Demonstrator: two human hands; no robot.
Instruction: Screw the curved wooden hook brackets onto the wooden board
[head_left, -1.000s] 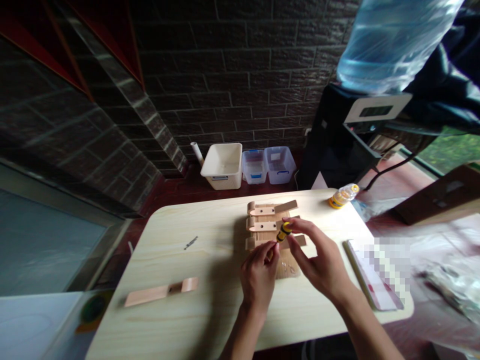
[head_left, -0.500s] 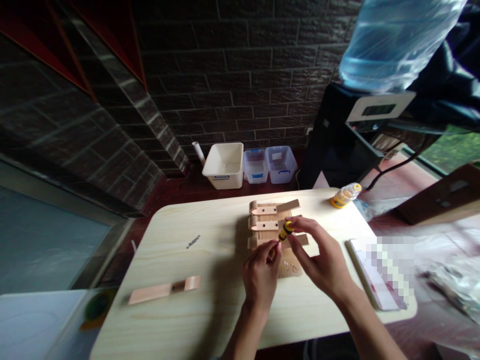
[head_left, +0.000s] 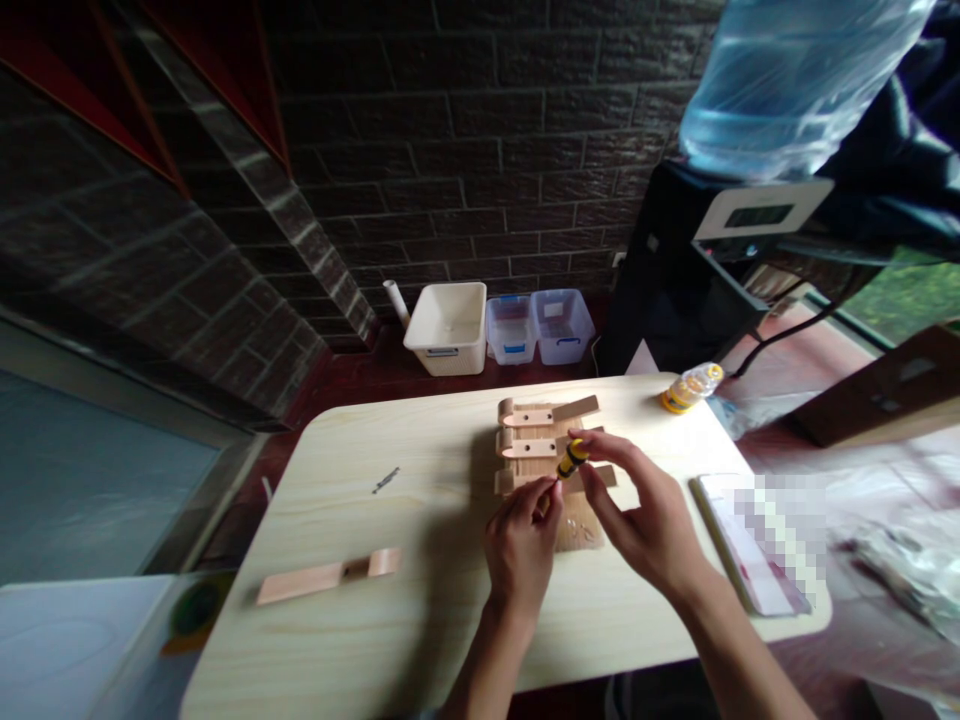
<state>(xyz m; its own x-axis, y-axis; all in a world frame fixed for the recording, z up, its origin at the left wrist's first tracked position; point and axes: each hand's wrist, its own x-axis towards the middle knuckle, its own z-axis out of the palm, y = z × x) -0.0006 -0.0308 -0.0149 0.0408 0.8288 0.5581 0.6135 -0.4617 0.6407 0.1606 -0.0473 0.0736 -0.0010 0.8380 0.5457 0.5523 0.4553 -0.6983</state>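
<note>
My right hand grips the yellow-and-black handle of a screwdriver between thumb and fingers, tilted over a wooden board. Low on the same tool, my left hand is closed in a pinch at the shaft; whether it also holds a screw is hidden. Curved wooden pieces lie across the board: a far one and a middle one with dark holes, and a nearer one partly behind my hands. A few small shiny bits lie on the board's near end.
On the table, a loose curved wooden piece and a small dark metal part lie to the left. A bottle lies at the back right, a flat white case at the right edge. Beyond are bins and a water dispenser.
Both hands stay at the same spot on the screwdriver. Only slight shifts of the fingers and of the whole view show.
</note>
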